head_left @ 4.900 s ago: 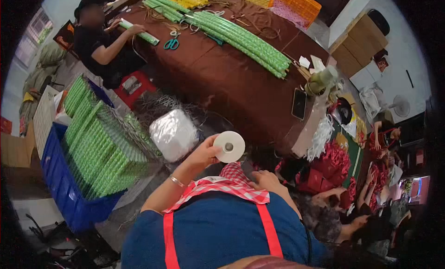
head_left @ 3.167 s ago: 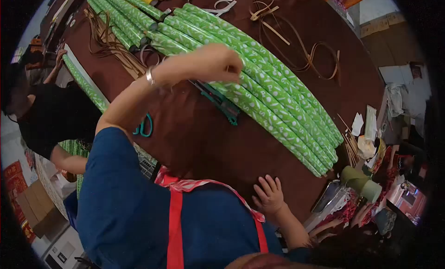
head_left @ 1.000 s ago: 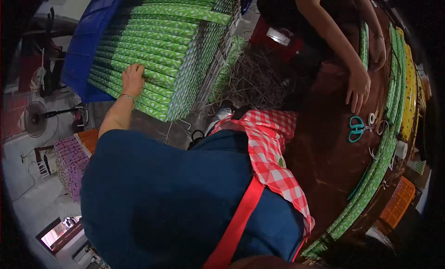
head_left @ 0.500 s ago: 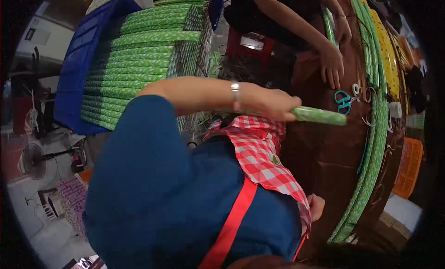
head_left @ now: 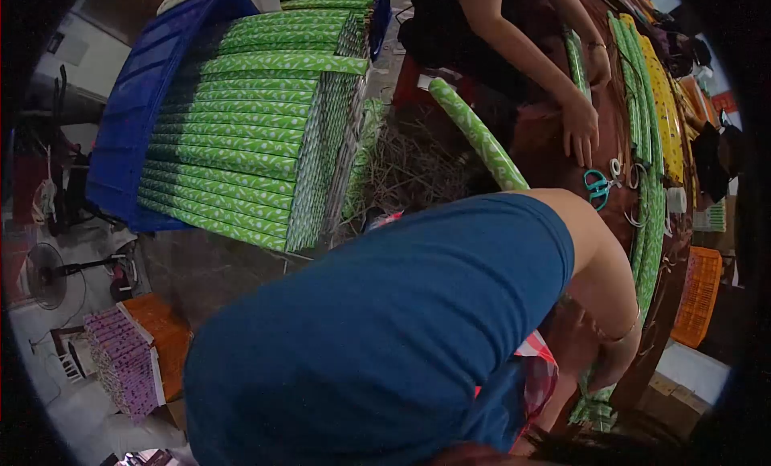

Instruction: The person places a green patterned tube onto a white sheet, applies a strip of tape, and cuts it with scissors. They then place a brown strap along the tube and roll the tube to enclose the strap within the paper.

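My left hand [head_left: 614, 365] reaches down at the near end of the table, its wrist wearing a thin bracelet. Close under its fingers lies the end of a long green patterned roll [head_left: 596, 410]; whether they grip it is hidden. A shorter green roll with a white pattern [head_left: 479, 136] slants out from behind my blue-sleeved upper arm. Its lower end is covered, so what supports it cannot be seen. My right hand does not show clearly behind my arm and the red checked apron [head_left: 536, 353].
A co-worker's hands [head_left: 582, 128] rest by another green roll [head_left: 575, 60]. Teal-handled scissors [head_left: 597, 186] and tape rolls [head_left: 616, 168] lie on the brown table. A blue crate [head_left: 132, 136] holds stacked green rolls [head_left: 233, 153]. Paper strips [head_left: 414, 161] litter the floor; a fan [head_left: 44, 275] stands left.
My left hand has let go of the short green roll and moved toward the near end of the table. That roll now slants up toward the co-worker. My body has leaned farther over the table.
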Tool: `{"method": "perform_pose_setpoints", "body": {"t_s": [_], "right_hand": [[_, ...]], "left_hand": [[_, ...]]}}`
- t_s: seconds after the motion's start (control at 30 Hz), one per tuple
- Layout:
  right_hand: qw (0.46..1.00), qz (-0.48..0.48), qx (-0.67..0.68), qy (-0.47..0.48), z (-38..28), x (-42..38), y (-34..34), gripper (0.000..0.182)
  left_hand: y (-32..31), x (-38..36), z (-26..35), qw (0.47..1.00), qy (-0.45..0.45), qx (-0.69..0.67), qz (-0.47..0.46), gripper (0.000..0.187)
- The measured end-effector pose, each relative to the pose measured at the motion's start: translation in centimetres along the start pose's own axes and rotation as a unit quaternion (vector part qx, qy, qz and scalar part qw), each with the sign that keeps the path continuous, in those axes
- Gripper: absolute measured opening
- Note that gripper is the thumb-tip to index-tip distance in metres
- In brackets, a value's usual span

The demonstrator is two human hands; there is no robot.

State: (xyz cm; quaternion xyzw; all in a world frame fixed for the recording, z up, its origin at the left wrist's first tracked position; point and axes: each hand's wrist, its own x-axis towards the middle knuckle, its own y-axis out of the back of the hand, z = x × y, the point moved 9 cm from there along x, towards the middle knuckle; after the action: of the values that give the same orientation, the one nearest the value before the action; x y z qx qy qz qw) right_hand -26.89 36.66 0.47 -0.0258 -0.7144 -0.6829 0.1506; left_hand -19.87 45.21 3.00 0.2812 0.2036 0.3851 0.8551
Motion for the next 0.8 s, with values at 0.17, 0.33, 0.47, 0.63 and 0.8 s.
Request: {"method": "perform_pose_setpoints", "body": {"t_s": [0.17, 0.33, 0.47, 0.63, 0.8], "right_hand": [[0.992, -0.052, 0.041, -0.105, 2.1, -3.8, -1.1, 0.036], [0.969, -0.106, 0.080, -0.207, 0.9, -15.9, 0.8, 0.038], [0.930, -0.132, 0.099, -0.329, 3.0, -16.9, -0.2, 0.039], [0.887, -0.165, 0.104, -0.418, 1.4, -18.1, -1.5, 0.041], [0.908, -0.112, 0.121, -0.386, 1.4, -20.0, -2.3, 0.041]], "left_hand": [[0.9, 0.3, 4.8, 0.988, -0.052, 0.127, 0.064, 0.041], [0.0, -12.0, 9.4, 0.912, -0.203, 0.213, 0.286, 0.036], [-5.4, -12.2, 5.5, 0.901, -0.267, 0.206, 0.272, 0.027], [-8.8, -12.7, -2.5, 0.931, -0.154, 0.254, 0.212, 0.020], [-8.0, -14.0, -5.1, 0.870, -0.169, 0.273, 0.374, 0.012]]}}
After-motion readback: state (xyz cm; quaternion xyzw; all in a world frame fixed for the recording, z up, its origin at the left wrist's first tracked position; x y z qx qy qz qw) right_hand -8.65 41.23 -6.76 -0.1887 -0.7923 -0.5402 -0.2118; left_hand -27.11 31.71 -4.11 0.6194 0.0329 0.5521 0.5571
